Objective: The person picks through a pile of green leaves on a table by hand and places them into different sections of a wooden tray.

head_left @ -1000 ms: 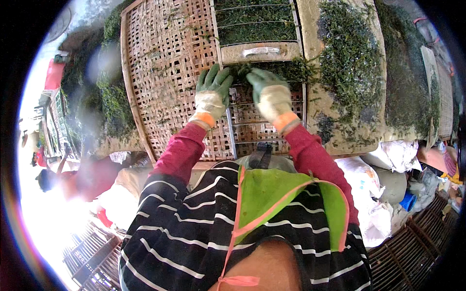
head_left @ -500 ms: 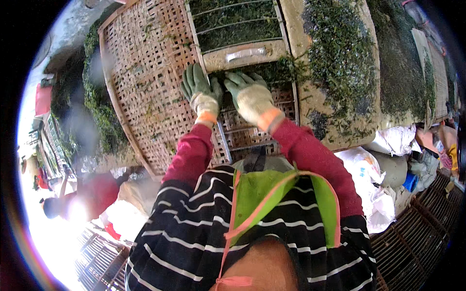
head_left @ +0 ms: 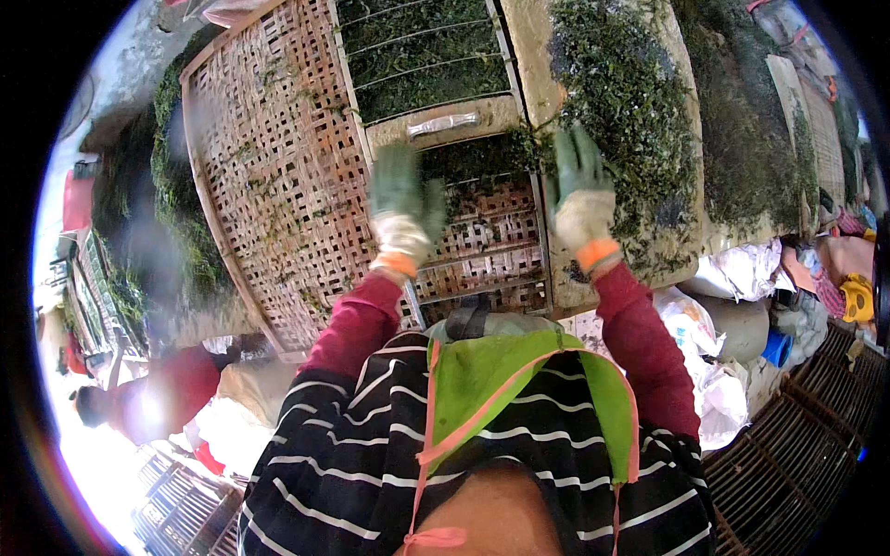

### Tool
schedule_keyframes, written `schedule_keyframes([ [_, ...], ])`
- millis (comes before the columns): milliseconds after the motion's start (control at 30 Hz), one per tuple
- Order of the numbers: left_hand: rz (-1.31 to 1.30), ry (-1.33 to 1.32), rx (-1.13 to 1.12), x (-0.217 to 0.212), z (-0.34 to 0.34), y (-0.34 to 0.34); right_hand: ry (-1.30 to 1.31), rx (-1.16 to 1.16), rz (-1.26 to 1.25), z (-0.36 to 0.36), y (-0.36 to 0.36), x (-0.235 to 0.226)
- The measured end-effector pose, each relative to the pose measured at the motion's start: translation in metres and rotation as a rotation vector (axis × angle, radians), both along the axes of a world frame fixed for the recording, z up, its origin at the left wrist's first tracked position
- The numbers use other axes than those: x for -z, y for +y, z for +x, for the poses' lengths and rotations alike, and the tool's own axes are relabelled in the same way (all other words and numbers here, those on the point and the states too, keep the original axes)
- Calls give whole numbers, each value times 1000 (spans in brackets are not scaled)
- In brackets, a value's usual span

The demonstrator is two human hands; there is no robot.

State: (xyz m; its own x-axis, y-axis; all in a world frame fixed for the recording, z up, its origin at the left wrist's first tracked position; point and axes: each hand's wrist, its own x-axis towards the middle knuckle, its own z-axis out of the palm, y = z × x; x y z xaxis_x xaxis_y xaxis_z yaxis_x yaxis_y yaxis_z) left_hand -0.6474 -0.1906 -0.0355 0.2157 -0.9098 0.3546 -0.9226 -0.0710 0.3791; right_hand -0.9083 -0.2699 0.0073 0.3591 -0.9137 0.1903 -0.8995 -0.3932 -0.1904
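My left hand (head_left: 400, 208), in a green-palmed, cream-cuffed glove, lies over the left rail of a metal frame (head_left: 544, 243) with cross wires. Its fingers stretch forward, slightly blurred, with nothing visible in them. Beyond the frame's right rail, my right hand (head_left: 582, 190), gloved alike, is open with fingers pointing away, at the near-left edge of a heap of wet dark green strands (head_left: 635, 102) like seaweed. The frame rests on a woven bamboo tray (head_left: 269, 185). Across it sits a tan block with a pale handle (head_left: 442, 123), with more green strands (head_left: 426, 56) behind it and a thin patch in front.
The heap on the right lies on a tan slab (head_left: 640, 264). More green strands (head_left: 181, 185) hang at the left. White plastic bags (head_left: 718, 371) and a blue container (head_left: 778, 347) stand at the right. Another person in red (head_left: 171, 389) is at the lower left.
My right hand has left the frame's middle and moved right, past the right rail. My left hand has shifted slightly right and nearer me, over the left rail. The view has moved slightly.
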Motion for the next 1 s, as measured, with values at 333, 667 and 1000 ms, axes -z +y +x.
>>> schedule_keyframes([
  [333,255,-416,416,10,-78,-37,-80,-284,23,71,-38,20],
  [667,186,-223,400,-4,-60,-15,-283,-354,4,52,-15,-41],
  [1000,190,-208,241,-11,-32,5,-412,-147,4,-73,-27,25],
])
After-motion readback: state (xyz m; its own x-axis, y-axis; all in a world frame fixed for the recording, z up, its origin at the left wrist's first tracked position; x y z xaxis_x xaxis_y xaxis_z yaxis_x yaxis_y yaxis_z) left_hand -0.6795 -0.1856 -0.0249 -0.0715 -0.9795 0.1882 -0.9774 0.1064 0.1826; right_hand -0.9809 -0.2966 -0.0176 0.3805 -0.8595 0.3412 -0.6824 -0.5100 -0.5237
